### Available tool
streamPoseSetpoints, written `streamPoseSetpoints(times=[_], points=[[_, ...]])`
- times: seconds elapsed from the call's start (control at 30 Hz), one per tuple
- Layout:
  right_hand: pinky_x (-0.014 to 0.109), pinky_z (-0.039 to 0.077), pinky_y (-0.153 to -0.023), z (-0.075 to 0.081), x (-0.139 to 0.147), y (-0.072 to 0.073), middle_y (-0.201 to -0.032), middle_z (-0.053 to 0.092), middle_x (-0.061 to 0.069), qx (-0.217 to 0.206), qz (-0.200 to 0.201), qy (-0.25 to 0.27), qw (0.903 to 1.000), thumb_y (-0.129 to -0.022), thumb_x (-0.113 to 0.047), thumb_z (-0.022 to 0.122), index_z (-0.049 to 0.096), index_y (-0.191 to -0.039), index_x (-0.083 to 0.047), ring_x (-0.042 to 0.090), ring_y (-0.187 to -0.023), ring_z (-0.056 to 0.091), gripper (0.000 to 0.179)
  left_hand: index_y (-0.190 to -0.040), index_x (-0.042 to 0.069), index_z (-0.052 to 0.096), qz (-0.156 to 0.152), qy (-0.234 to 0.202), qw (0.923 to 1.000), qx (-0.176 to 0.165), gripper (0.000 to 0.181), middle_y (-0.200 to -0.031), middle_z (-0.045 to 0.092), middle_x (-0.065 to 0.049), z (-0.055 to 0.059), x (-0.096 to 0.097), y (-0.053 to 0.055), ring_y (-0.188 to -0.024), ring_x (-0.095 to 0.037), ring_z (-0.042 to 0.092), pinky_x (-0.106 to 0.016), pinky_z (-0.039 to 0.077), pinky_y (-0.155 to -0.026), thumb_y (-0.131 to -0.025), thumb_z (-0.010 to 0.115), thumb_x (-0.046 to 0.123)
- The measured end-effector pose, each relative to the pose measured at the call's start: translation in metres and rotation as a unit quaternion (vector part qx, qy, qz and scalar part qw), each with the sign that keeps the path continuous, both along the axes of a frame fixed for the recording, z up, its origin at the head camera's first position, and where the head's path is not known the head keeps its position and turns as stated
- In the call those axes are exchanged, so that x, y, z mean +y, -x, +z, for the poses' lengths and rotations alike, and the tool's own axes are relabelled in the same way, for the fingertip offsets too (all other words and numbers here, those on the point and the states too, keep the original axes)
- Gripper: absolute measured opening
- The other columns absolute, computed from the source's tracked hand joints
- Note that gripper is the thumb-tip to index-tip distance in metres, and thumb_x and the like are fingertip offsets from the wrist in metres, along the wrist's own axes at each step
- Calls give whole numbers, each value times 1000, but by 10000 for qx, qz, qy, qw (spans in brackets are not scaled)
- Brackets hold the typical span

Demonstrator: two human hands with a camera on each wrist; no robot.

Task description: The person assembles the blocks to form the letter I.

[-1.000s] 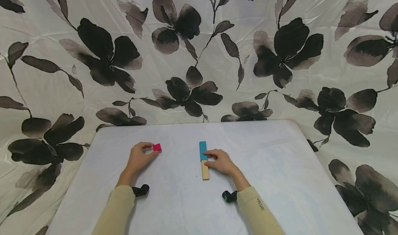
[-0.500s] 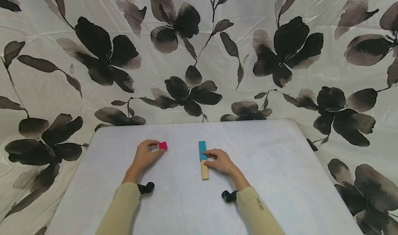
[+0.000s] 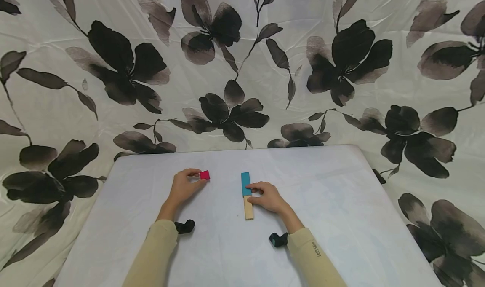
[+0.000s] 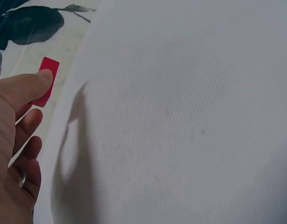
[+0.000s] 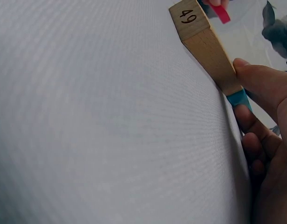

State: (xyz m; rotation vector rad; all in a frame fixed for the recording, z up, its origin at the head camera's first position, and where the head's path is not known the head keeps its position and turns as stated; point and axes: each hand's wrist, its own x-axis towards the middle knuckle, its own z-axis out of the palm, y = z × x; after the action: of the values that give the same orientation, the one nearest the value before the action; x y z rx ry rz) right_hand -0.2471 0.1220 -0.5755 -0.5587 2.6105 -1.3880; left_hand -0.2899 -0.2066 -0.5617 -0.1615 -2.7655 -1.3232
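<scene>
My left hand (image 3: 184, 188) pinches a red block (image 3: 205, 175) between thumb and fingers, left of the other blocks. The left wrist view shows the thumb across the face of this red block (image 4: 51, 65), the other fingers curled below it. Near the table's middle a blue block (image 3: 245, 179) and a plain wooden block (image 3: 248, 211) lie end to end in one line. My right hand (image 3: 270, 197) grips them at their joint from the right, index finger at the blue one and thumb at the plain one. Engraved numerals show on the plain block's end (image 5: 189, 19) in the right wrist view.
A white cloth covers the table (image 3: 322, 186). Its far edge meets a hanging curtain (image 3: 288, 9) with dark printed flowers. A black wrist device (image 3: 185, 226) sits at the left cuff, and another black device (image 3: 278, 240) at the right one.
My left hand has moved right and slightly away from me with the red block, toward the two lined-up blocks. My right hand and those blocks stay in place.
</scene>
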Motion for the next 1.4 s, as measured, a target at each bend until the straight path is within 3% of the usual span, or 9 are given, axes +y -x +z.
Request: streamPoseSetpoints(times=[0.23,0.47,1.03,1.4], points=[[32,42,-77,-3,0,0,-100,65,0,321,75,-18,9995,-86,-24,75,68,-122,-11,16,-88,51,39,-114,1,67,-64,-103,9999,-27,40,-100,68,-13,2,11,3,-104,-31,58,-50,42,-94,-80,81,17],[34,42,-82,-1,-1,0,-102,65,-2,26,-9,-95,10000,-86,-25,76,68,-124,-16,16,-92,52,40,-115,3,68,-78,-192,9996,-169,41,-102,69,-11,-1,19,8,-108,-29,58,-48,42,-97,-80,82,18],[34,42,-83,-5,-1,3,-102,65,-6,-140,-82,-96,9998,-85,-24,77,69,-122,-18,14,-93,51,39,-113,4,69,-204,-322,9992,-127,40,-99,69,-8,-11,47,21,-102,-25,59,-46,44,-95,-78,83,17],[33,42,-82,-2,-1,1,-102,65,-3,-70,-44,-137,9999,-85,-23,76,68,-123,-18,14,-93,51,39,-114,6,69,-296,-339,9985,-295,39,-102,67,-7,-5,65,30,-102,-24,56,-44,45,-94,-80,82,20]])
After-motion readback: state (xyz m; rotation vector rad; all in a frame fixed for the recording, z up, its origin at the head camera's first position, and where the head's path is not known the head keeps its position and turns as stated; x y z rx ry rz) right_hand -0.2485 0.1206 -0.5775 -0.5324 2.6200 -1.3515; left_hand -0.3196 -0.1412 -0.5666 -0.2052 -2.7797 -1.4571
